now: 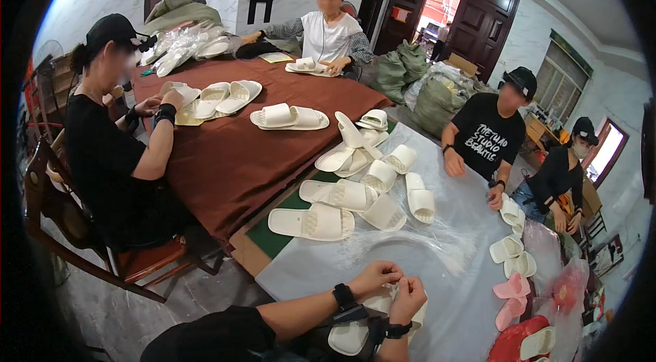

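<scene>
Two hands pinch at a pair of white slippers at the near edge of the tabletop.

The left hand (374, 275) and right hand (408, 291) meet fingertip to fingertip, both curled closed and pinching something small above the white slippers (352, 336); what sits between the fingers is too small to make out. The slippers lie under the wrists, partly hidden by the forearms and cut off near the lower edge. Both wrists carry black bands. The tabletop (437, 273) here is covered in clear plastic sheeting. A heap of loose white slippers (369, 177) lies further up it, well apart from the hands. Pink slippers (511, 297) lie to the right, near a red bag (512, 345), whose contents cannot be told.
</scene>
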Demonstrator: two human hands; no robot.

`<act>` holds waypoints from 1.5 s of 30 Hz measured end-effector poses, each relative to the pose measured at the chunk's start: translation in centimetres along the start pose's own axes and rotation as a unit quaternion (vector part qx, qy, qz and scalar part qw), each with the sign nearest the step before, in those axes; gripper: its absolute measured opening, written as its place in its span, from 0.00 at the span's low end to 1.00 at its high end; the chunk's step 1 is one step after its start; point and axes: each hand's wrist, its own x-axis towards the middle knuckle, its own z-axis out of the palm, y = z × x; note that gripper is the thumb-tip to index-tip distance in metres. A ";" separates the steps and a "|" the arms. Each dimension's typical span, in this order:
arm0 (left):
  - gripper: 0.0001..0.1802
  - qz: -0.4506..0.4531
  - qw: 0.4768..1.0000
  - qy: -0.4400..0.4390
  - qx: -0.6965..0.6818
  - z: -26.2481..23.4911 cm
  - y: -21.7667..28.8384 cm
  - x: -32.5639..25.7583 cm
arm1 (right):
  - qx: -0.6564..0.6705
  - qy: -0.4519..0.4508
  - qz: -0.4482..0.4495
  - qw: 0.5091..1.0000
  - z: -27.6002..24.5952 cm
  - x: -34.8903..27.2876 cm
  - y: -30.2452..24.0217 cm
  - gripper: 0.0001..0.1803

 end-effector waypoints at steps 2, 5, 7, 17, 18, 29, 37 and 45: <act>0.08 0.024 1.000 0.007 0.014 -0.2 -0.3 0.2 | -0.010 -0.001 0.005 1.000 0.0 0.3 -0.3 0.08; 0.08 0.027 0.999 0.017 -0.009 0.3 -0.1 0.2 | -0.007 -0.012 -0.011 1.000 -0.2 0.4 0.3 0.07; 0.08 0.011 0.999 0.022 -0.034 -0.1 0.4 0.1 | -0.013 -0.019 -0.006 1.000 -0.1 0.6 0.6 0.07; 0.09 -0.015 0.998 0.042 -0.054 0.0 0.9 -0.4 | -0.016 -0.060 -0.024 0.998 -0.5 0.4 0.0 0.07; 0.09 0.006 0.997 0.030 -0.067 0.0 0.8 -0.3 | -0.017 -0.066 -0.039 0.997 -0.5 0.5 0.0 0.07; 0.08 0.016 0.998 0.026 -0.046 -0.2 0.1 0.2 | -0.002 -0.030 -0.014 0.999 -0.3 0.5 0.4 0.07; 0.09 0.003 0.999 0.031 -0.019 0.3 0.6 -0.2 | -0.010 -0.030 -0.016 0.999 -0.4 0.5 0.5 0.08; 0.09 0.019 0.998 0.027 -0.052 -0.3 0.6 0.0 | 0.006 -0.029 -0.008 1.000 -0.1 0.6 0.2 0.07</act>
